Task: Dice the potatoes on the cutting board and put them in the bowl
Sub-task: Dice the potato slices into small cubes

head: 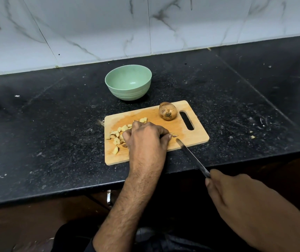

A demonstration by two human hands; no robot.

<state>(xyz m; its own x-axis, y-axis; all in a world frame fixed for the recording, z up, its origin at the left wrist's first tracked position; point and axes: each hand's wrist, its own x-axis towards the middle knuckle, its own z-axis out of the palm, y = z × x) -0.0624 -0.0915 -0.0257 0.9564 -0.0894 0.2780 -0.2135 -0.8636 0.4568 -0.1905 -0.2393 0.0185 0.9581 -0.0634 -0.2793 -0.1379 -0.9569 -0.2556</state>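
Observation:
A wooden cutting board (185, 135) lies on the black counter. Several diced potato pieces (117, 138) are scattered on its left half. A whole unpeeled potato (167, 111) sits near the board's handle slot. My left hand (144, 136) rests on the board with curled fingers over the potato pieces, and what it grips is hidden. My right hand (236, 195) grips the handle of a knife (191, 155), whose tip lies at the board's front edge, just right of my left hand. A green bowl (128, 82) stands empty behind the board.
The black stone counter (54, 124) carries small crumbs and scraps, mostly at the right. A white marble-tiled wall (91, 30) runs along the back. The counter's front edge lies just below the board, with a metal cabinet handle (109, 197) under it.

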